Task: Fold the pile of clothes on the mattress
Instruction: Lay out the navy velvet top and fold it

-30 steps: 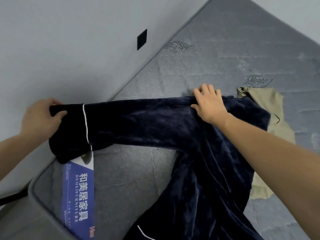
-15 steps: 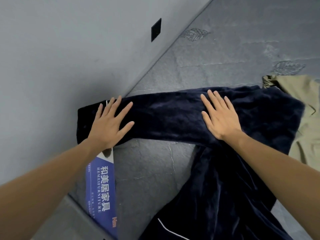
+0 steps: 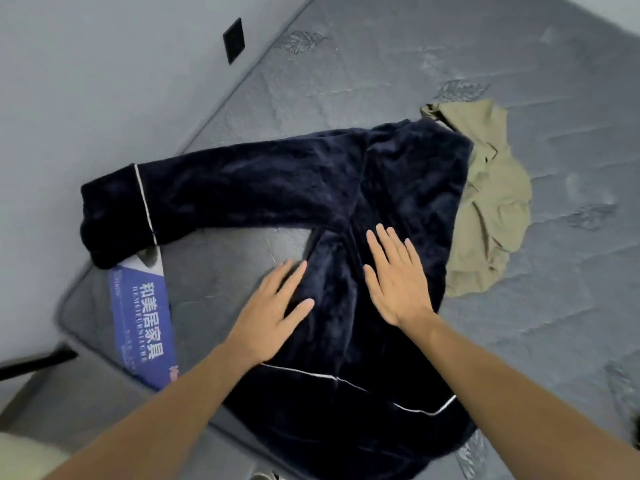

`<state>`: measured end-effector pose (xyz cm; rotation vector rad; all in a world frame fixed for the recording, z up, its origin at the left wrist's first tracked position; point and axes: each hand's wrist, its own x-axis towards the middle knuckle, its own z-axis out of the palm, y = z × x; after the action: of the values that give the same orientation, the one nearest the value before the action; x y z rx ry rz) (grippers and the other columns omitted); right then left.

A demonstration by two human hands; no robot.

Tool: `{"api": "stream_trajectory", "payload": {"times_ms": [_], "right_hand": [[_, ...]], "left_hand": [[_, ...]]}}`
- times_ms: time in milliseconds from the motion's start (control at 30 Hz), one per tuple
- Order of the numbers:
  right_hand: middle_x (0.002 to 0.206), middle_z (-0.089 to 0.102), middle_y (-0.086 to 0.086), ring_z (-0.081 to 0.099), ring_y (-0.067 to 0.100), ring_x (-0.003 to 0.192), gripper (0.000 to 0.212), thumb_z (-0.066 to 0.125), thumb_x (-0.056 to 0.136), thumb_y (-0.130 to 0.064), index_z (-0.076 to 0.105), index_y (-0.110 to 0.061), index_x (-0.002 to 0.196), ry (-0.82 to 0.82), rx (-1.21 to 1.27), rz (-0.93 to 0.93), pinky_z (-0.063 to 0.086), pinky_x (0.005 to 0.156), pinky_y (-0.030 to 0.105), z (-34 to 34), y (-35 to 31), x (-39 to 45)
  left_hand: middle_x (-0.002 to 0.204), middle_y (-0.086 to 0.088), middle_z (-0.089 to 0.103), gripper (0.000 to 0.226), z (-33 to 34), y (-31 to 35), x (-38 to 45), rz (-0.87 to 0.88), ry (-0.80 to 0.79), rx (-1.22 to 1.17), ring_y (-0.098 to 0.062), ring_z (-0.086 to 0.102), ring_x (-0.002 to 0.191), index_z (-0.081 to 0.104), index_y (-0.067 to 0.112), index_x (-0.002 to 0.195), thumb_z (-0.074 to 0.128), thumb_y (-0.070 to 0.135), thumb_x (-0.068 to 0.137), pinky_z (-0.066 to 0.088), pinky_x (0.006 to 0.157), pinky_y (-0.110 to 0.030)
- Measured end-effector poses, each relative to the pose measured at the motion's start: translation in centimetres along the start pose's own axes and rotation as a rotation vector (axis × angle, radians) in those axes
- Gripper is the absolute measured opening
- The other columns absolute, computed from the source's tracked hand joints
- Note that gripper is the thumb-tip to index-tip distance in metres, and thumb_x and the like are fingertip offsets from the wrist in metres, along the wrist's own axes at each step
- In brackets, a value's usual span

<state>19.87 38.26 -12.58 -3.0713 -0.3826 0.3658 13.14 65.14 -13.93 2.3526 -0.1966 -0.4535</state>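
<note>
1. Around the work there is a pale grey wall (image 3: pixel 86 98) with a small black square plate (image 3: pixel 233 40) on it, and a blue label with white characters (image 3: pixel 143 320) lies on the corner of the grey quilted mattress (image 3: pixel 381 74).
2. Beside, an olive-green crumpled garment (image 3: pixel 491 202) lies on the mattress; its left edge goes under the dark garment, so the two touch.
3. No box or basket is visible; the mattress alone carries the clothes.
4. The dark navy velvet garment with thin white piping (image 3: pixel 277 188) lies spread flat on the mattress, one sleeve stretched to the left until the wall, its cuff over the top of the label.
5. The left hand (image 3: pixel 273 317) lies flat with straight, spread fingers on the garment's left edge.
6. The right hand (image 3: pixel 394 278) presses flat on the middle of the garment, fingers straight, holding nothing.
</note>
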Motion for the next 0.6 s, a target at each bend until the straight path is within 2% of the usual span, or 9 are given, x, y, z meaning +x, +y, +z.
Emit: {"api": "stream_trajectory", "payload": {"times_ms": [33,100,167,233,333,400,433,500,600], "right_hand": [[0.173,0.014,0.005,0.009,0.022,0.161,0.063,0.023,0.109,-0.045,0.020,-0.017,0.165,0.000,0.021,0.005,0.014,0.129,0.047,0.3,0.3,-2.2],[0.168,0.028,0.009,0.026,0.028,0.155,0.060,0.036,0.107,-0.045,0.037,-0.015,0.159,-0.008,0.065,0.022,0.029,0.123,0.048,0.4,0.4,-4.8],[0.151,0.042,0.010,0.043,0.033,0.136,0.054,0.051,0.099,-0.046,0.048,-0.016,0.144,-0.018,0.051,0.068,0.046,0.104,0.047,0.2,1.0,-8.3],[0.135,0.043,0.007,0.047,0.032,0.118,0.053,0.055,0.094,-0.050,0.046,-0.018,0.136,-0.071,0.048,0.145,0.051,0.089,0.047,-0.2,2.0,-11.1],[0.112,0.054,0.005,0.059,0.032,0.099,0.055,0.056,0.094,-0.055,0.039,-0.019,0.132,-0.199,0.135,0.257,0.053,0.081,0.044,-1.5,3.4,-13.9],[0.090,0.058,0.001,0.062,0.031,0.085,0.050,0.060,0.093,-0.055,0.040,-0.019,0.122,-0.236,0.181,0.273,0.053,0.073,0.042,-2.3,4.0,-15.2],[0.085,0.058,0.000,0.062,0.030,0.081,0.049,0.061,0.093,-0.055,0.040,-0.020,0.119,-0.232,0.193,0.270,0.054,0.071,0.042,-2.8,4.0,-15.6],[0.087,0.059,-0.001,0.061,0.028,0.080,0.051,0.064,0.092,-0.053,0.040,-0.020,0.121,-0.205,0.198,0.243,0.052,0.069,0.040,-3.5,3.1,-16.4],[0.106,0.056,0.001,0.060,0.028,0.093,0.058,0.068,0.090,-0.046,0.039,-0.021,0.134,-0.203,0.265,0.189,0.047,0.072,0.037,-4.0,0.4,-17.3]], "left_hand": [[0.171,0.013,0.015,0.072,1.8,1.7,-1.5,-0.036,-0.010,-0.073,-0.005,0.005,0.158,0.013,0.036,0.165,0.032,0.069,0.103,0.020,0.128,-0.042],[0.163,0.013,0.031,0.076,3.9,3.1,-3.3,-0.099,0.065,-0.174,-0.007,0.022,0.152,0.017,0.035,0.164,0.046,0.065,0.101,0.026,0.124,-0.038],[0.150,0.010,0.044,0.079,5.5,4.3,-5.4,-0.184,0.133,-0.187,-0.012,0.036,0.141,0.024,0.034,0.161,0.060,0.057,0.095,0.037,0.118,-0.041],[0.145,0.011,0.050,0.078,5.9,4.8,-6.9,-0.289,0.162,-0.209,-0.014,0.045,0.137,0.030,0.037,0.156,0.065,0.059,0.089,0.044,0.114,-0.045],[0.135,0.007,0.063,0.065,5.2,5.2,-8.5,-0.422,0.120,-0.186,-0.020,0.062,0.123,0.043,0.030,0.142,0.070,0.058,0.089,0.054,0.099,-0.043],[0.122,0.001,0.069,0.051,4.5,5.4,-9.1,-0.474,0.079,-0.164,-0.024,0.067,0.110,0.048,0.023,0.129,0.071,0.050,0.093,0.053,0.083,-0.037],[0.117,0.002,0.068,0.044,4.1,5.6,-9.5,-0.475,0.080,-0.193,-0.023,0.067,0.107,0.049,0.021,0.124,0.072,0.046,0.094,0.050,0.080,-0.033],[0.111,0.005,0.065,0.036,3.5,5.8,-10.3,-0.463,0.104,-0.289,-0.018,0.063,0.104,0.050,0.021,0.117,0.073,0.037,0.095,0.046,0.081,-0.027],[0.114,0.009,0.063,0.042,2.9,5.5,-11.5,-0.417,0.171,-0.280,-0.011,0.060,0.099,0.047,0.023,0.123,0.076,0.030,0.094,0.045,0.081,-0.026]]}}
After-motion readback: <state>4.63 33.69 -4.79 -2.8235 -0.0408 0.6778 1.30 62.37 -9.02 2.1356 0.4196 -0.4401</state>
